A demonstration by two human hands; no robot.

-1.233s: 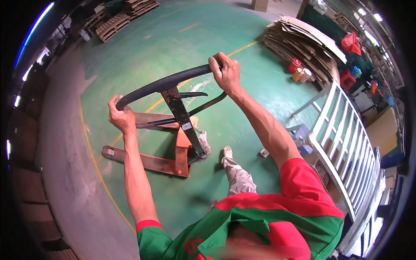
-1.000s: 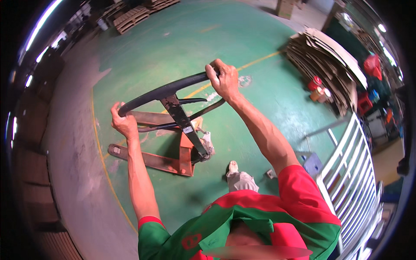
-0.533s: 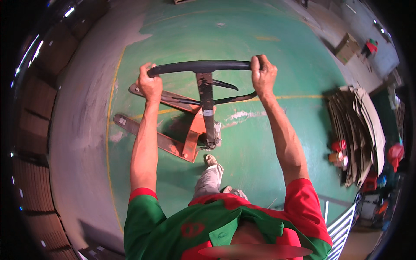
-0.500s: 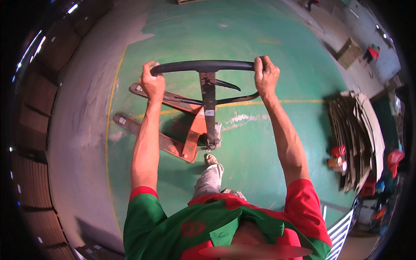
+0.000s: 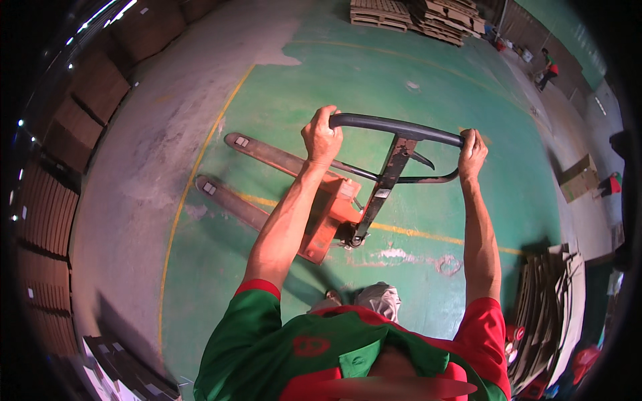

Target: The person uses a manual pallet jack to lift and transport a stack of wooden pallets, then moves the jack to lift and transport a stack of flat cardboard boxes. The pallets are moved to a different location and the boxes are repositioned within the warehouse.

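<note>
Left of the handle stem [image 5: 390,175], forks [image 5: 271,155] of the orange pallet truck [image 5: 333,217] point away, long axis slanting forward-left; the left grip [image 5: 322,138], nearer them, clasps the black bar [image 5: 394,125], and right of the stem, the right grip [image 5: 473,155] clasps it too!

The left hand [image 5: 322,140] is on the left end of the handle [image 5: 398,125], the right hand [image 5: 473,154] on the right end. Below the handle, the pallet truck [image 5: 326,226] sits on the floor [image 5: 428,284], its two forks [image 5: 267,156] going ahead and left. Cardboard stacks [image 5: 45,217] are far left. A cardboard pile [image 5: 550,301] is on the right. Pallets [image 5: 445,21] are far ahead, left of a person [image 5: 550,69].
</note>
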